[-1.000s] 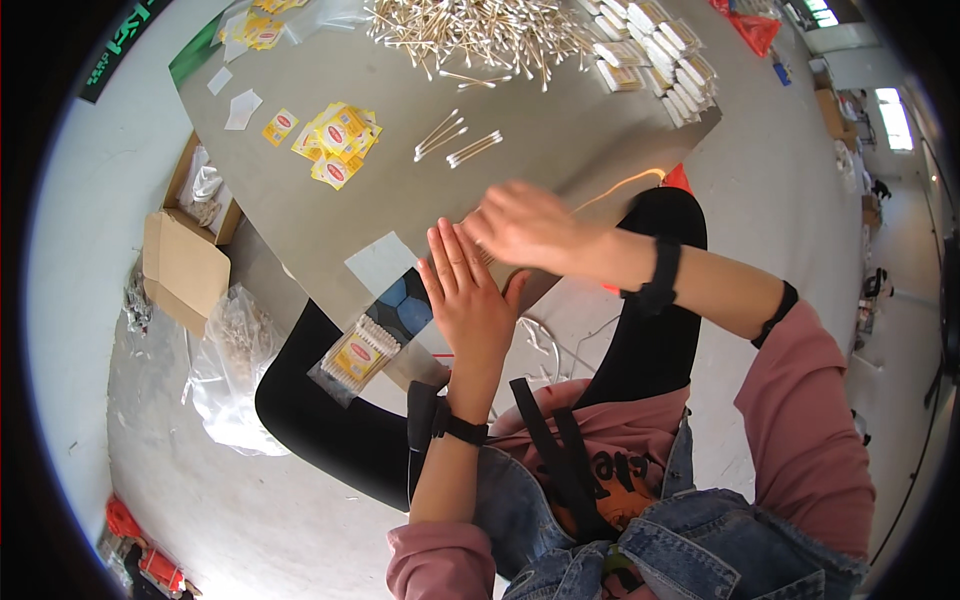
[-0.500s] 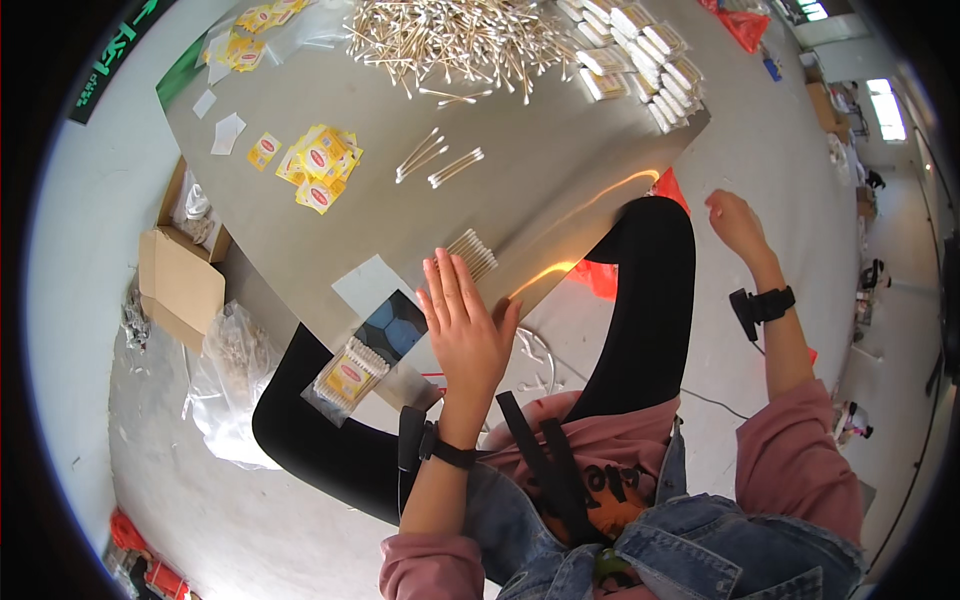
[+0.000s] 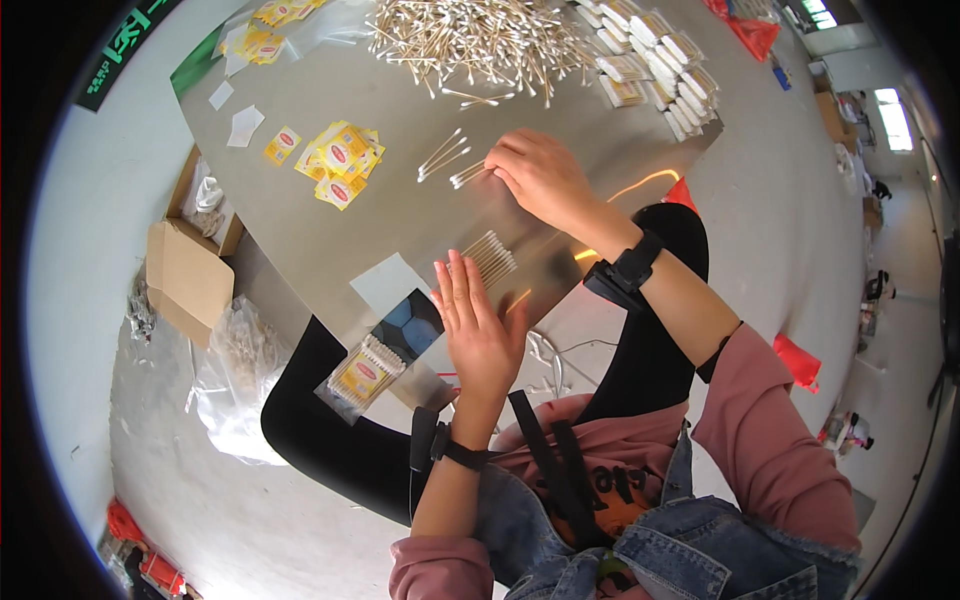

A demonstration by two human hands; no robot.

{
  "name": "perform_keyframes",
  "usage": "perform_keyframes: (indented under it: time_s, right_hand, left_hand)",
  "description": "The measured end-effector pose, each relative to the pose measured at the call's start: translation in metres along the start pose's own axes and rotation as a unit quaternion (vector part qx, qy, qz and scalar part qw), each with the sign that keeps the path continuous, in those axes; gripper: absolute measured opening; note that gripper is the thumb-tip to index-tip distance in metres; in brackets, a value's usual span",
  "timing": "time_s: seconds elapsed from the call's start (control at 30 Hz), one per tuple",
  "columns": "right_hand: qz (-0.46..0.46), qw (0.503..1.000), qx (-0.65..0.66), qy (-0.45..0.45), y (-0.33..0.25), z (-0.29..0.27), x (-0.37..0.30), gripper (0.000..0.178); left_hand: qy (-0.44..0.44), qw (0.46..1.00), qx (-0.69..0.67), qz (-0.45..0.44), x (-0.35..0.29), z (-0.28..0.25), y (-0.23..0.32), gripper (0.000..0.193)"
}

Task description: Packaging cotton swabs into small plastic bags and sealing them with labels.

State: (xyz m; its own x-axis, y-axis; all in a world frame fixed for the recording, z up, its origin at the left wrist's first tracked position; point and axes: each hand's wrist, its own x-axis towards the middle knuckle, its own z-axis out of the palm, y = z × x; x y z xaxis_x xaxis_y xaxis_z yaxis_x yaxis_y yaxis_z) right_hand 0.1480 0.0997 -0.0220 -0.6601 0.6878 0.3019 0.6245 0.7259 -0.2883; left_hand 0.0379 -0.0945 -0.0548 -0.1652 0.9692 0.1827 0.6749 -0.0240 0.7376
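My left hand (image 3: 482,335) lies flat on the grey tabletop, fingers stretched out, against a neat row of cotton swabs (image 3: 493,258); part of the row is hidden by the fingers. Further up, my right hand (image 3: 543,178) has its fingers closed at the ends of a few loose cotton swabs (image 3: 467,178), which still lie on the table. Just left of those rest several more loose swabs (image 3: 442,157). A clear packet of cotton swabs (image 3: 366,372) with a yellow card sits at the near table edge, below a dark blue patterned patch (image 3: 408,326) and a white sheet (image 3: 388,283).
At the far side is a big heap of cotton swabs (image 3: 480,45), with stacked swab packets (image 3: 660,70) to its right. Yellow cards (image 3: 342,160) lie in a pile on the left. A cardboard box (image 3: 188,285) and a plastic bag (image 3: 240,375) stand beside the table.
My right hand has swung in from beyond the table's right side to the loose swabs and closed at their ends. My left hand stays flat beside the row.
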Motion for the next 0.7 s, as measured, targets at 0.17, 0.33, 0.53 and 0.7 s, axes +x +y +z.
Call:
perform_keyframes:
  time_s: [0.17,0.33,0.53,0.7]
  right_hand:
    - [-0.001,1.000,0.009,-0.013,-0.005,0.008,0.001,0.006]
    - [-0.073,0.991,0.056,-0.094,-0.029,0.010,-0.011,0.014]
    - [-0.084,0.986,0.104,-0.095,-0.039,0.006,-0.028,0.019]
    - [0.026,0.984,0.177,-0.026,-0.047,0.009,-0.043,0.020]
  left_hand:
    - [0.003,1.000,-0.013,-0.003,0.000,0.000,-0.002,0.079]
    - [0.086,0.988,-0.117,-0.044,0.000,0.000,-0.005,0.070]
    - [0.132,0.941,-0.291,-0.108,0.002,-0.009,-0.002,0.056]
    - [0.217,0.861,-0.435,-0.145,0.018,-0.006,-0.002,0.055]
